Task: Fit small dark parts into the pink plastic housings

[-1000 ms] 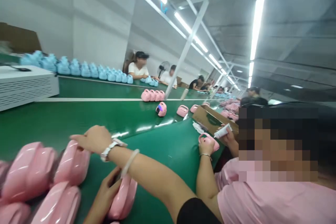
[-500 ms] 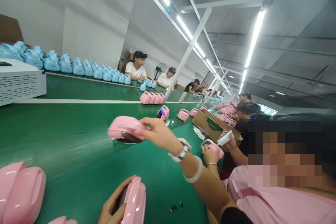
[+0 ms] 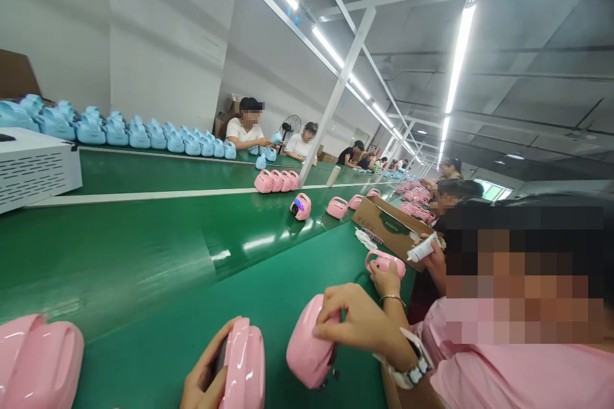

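Two shells in hand: one glossy pink moulded plastic housing in the left hand, a second glossy pink plastic housing under the right hand; both sit low over the near edge of the green conveyor belt.
Left hand: fingers curled around the housing's dark inner side, glossy face turned outward, seemingly to keep the open side reachable.
Right hand: closed over the top of the second housing, fingertips pressing its upper edge, wrist with a white watch; the shell stands tilted just above the belt.
Spacing: the two housings are near each other, not touching.
Near left: a further pink housing lies on the belt, apart from both hands.
Neighbour: a co-worker in a pink shirt holds a small pink part and a white tube.
Beyond: brown cardboard box; pink units grouped mid-belt; row of blue units along the far side.
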